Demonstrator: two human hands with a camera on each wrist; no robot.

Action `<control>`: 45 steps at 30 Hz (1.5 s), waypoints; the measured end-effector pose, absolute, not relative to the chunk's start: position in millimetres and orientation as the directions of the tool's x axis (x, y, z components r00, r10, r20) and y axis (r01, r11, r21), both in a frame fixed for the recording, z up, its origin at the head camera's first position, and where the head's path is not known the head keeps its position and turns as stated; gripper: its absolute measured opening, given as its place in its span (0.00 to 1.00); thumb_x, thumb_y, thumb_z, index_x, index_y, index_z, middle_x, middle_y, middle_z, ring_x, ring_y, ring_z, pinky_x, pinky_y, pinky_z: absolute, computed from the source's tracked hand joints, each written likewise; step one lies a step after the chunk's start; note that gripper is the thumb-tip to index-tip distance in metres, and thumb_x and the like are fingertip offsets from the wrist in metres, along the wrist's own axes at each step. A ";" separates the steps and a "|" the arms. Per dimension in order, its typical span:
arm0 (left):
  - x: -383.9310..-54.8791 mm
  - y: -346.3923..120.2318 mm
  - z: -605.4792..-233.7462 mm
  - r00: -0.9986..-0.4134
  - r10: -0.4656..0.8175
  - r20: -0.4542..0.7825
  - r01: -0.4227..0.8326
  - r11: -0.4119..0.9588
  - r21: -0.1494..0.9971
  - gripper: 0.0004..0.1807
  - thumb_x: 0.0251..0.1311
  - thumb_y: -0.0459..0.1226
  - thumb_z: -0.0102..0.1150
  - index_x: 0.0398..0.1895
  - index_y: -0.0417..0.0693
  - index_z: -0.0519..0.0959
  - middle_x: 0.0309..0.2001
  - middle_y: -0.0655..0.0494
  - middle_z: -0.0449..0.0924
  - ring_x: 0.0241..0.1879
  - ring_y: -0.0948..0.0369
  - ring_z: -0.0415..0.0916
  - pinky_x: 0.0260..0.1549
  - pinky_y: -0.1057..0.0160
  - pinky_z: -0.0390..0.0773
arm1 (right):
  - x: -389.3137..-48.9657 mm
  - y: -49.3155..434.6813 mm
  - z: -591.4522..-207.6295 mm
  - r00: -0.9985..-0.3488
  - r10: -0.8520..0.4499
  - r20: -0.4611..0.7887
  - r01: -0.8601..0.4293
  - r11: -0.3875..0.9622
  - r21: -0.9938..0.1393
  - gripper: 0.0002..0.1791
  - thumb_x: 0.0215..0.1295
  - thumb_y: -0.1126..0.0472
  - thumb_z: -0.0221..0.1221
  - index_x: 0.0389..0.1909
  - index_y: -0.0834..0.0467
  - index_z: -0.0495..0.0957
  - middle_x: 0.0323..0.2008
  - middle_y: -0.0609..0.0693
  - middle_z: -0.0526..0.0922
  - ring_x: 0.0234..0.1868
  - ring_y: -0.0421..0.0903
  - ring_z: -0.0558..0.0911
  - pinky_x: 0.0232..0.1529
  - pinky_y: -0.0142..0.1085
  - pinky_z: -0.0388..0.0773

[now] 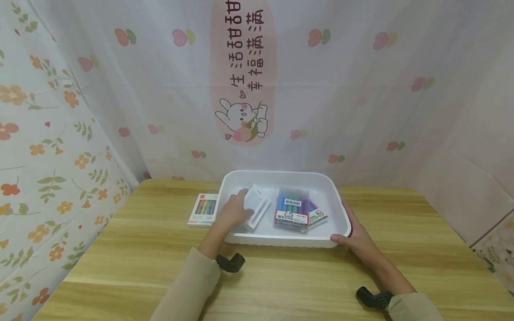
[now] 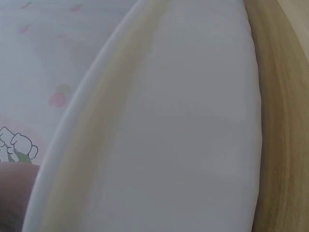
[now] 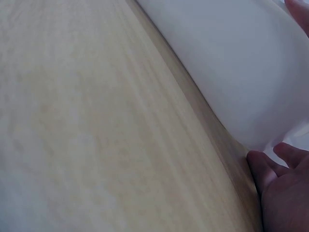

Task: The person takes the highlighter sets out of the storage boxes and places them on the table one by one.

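Note:
A white plastic tray (image 1: 277, 240) stands near the far side of the table. My left hand (image 1: 232, 213) reaches over its left front corner and holds a white box (image 1: 260, 206) with a pale blue face by its left edge; some fingers are hidden. At the tray's right front corner, my right hand (image 1: 358, 236) grips the rim, thumb at the front and fingers along the side. The right wrist view shows that hand's fingers (image 3: 263, 166) against the tray's wall (image 3: 231, 63). Mostly the tray's outer wall (image 2: 188, 121) fills the left wrist view.
Inside the tray, a clear pack of coloured pens (image 1: 292, 207) overlaps a flat pack (image 1: 318, 220) marked 6. Left of the tray, a white box with a rainbow of coloured sticks (image 1: 204, 209) lies on the wooden table (image 1: 152, 240). A printed curtain (image 1: 305, 89) hangs behind.

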State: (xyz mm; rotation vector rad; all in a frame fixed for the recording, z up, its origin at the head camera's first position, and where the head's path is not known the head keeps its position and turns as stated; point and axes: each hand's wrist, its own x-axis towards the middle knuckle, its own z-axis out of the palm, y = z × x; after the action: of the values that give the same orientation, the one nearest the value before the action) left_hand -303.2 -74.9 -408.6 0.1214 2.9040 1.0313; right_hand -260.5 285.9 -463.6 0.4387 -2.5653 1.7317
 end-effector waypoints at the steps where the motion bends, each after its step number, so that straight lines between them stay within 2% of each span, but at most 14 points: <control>1: -303.6 -75.2 -408.6 -0.995 0.097 -0.025 0.059 0.771 0.634 0.39 0.63 0.37 0.64 0.76 0.42 0.60 0.66 0.34 0.71 0.65 0.42 0.71 0.68 0.43 0.70 | -260.2 285.5 -463.4 -0.960 -0.221 0.169 -0.239 0.342 -0.909 0.60 0.60 0.63 0.68 0.83 0.48 0.37 0.79 0.63 0.52 0.60 0.33 0.70 0.56 0.18 0.68; 7: -306.7 -77.4 -408.2 -0.996 0.086 -0.036 0.041 0.758 0.651 0.38 0.66 0.36 0.61 0.77 0.41 0.59 0.67 0.36 0.71 0.63 0.44 0.72 0.67 0.44 0.71 | -261.0 283.8 -463.6 -0.961 -0.217 0.170 -0.237 0.336 -0.912 0.59 0.60 0.62 0.68 0.83 0.48 0.37 0.78 0.63 0.53 0.59 0.34 0.71 0.55 0.18 0.69; 11: -307.2 -80.0 -406.0 -0.998 0.059 -0.038 0.020 0.758 0.652 0.38 0.66 0.37 0.60 0.77 0.41 0.58 0.70 0.34 0.68 0.65 0.42 0.70 0.69 0.42 0.69 | -261.9 282.6 -464.3 -0.961 -0.225 0.163 -0.232 0.327 -0.916 0.59 0.61 0.62 0.67 0.83 0.47 0.37 0.78 0.63 0.53 0.59 0.34 0.71 0.55 0.19 0.69; 17: -307.0 -84.4 -400.0 -0.998 0.064 -0.008 0.043 0.751 0.659 0.37 0.68 0.37 0.58 0.78 0.40 0.57 0.74 0.35 0.63 0.74 0.40 0.60 0.74 0.41 0.61 | -262.8 280.2 -464.2 -0.958 -0.228 0.173 -0.237 0.292 -0.927 0.59 0.60 0.64 0.68 0.83 0.48 0.37 0.78 0.64 0.53 0.58 0.33 0.71 0.55 0.18 0.70; 21: -304.0 -87.4 -393.4 -0.998 0.065 0.001 0.048 0.727 0.685 0.38 0.68 0.37 0.57 0.78 0.41 0.56 0.76 0.37 0.60 0.77 0.40 0.55 0.76 0.40 0.57 | -262.3 280.1 -463.8 -0.958 -0.228 0.173 -0.237 0.295 -0.926 0.60 0.59 0.64 0.68 0.83 0.49 0.37 0.77 0.65 0.53 0.58 0.32 0.72 0.54 0.18 0.70; 30: -296.5 -93.7 -379.0 -0.993 0.070 0.091 0.114 0.682 0.722 0.38 0.66 0.36 0.60 0.77 0.39 0.58 0.75 0.38 0.64 0.74 0.41 0.61 0.74 0.42 0.62 | -261.4 282.2 -463.9 -0.962 -0.217 0.164 -0.232 0.341 -0.911 0.60 0.60 0.61 0.68 0.82 0.51 0.36 0.78 0.65 0.52 0.58 0.31 0.71 0.54 0.18 0.69; 36: -290.5 -97.2 -368.9 -0.993 0.038 0.112 0.110 0.648 0.754 0.37 0.67 0.36 0.60 0.77 0.43 0.60 0.73 0.40 0.67 0.69 0.43 0.69 0.70 0.42 0.68 | -259.9 283.5 -465.0 -0.961 -0.218 0.171 -0.237 0.326 -0.915 0.60 0.59 0.64 0.68 0.82 0.53 0.36 0.78 0.66 0.52 0.57 0.31 0.71 0.54 0.18 0.69; 40: -287.5 -103.3 -359.6 -0.996 0.009 0.088 0.074 0.630 0.773 0.37 0.69 0.38 0.59 0.78 0.47 0.58 0.74 0.42 0.65 0.68 0.45 0.70 0.68 0.41 0.70 | -258.8 284.9 -464.1 -0.963 -0.213 0.165 -0.232 0.342 -0.911 0.60 0.59 0.63 0.68 0.82 0.51 0.36 0.77 0.65 0.53 0.57 0.30 0.71 0.54 0.17 0.68; 45: -285.1 -114.9 -350.3 -0.997 -0.013 0.082 0.060 0.571 0.819 0.37 0.70 0.38 0.57 0.79 0.47 0.56 0.75 0.41 0.63 0.71 0.42 0.67 0.68 0.39 0.69 | -258.7 286.2 -463.7 -0.962 -0.215 0.167 -0.234 0.341 -0.910 0.60 0.59 0.62 0.68 0.83 0.50 0.37 0.78 0.65 0.52 0.57 0.30 0.70 0.54 0.16 0.67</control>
State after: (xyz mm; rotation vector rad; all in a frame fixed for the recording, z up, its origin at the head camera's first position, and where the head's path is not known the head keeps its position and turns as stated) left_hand -285.1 -114.9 -350.3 0.0424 2.8535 1.4917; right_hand -258.7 286.2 -463.7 0.4286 -2.5586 1.7410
